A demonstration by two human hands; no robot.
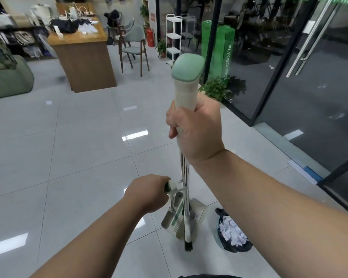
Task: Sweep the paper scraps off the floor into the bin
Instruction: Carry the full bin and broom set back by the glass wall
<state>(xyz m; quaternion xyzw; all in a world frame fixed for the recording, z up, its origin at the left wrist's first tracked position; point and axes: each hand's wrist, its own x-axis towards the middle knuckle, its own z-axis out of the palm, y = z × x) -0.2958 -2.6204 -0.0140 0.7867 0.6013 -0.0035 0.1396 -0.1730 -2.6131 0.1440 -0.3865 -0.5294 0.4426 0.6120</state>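
Holding the broom [186, 91] upright, right hand [195, 129] has grip tight round its handle. Left hand [149, 194] grip holds dustpan [198, 209] handle; bin [235, 248] w/ paper scraps [232, 231] just beside.

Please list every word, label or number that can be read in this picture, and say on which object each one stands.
"PLYOSOFTBOX": white letters running down the side of the tall green box.
Red sign on the far wall: it carries marks, but they are too blurred to read.
Label on the dustpan: too small to read.
Nothing else is legible.
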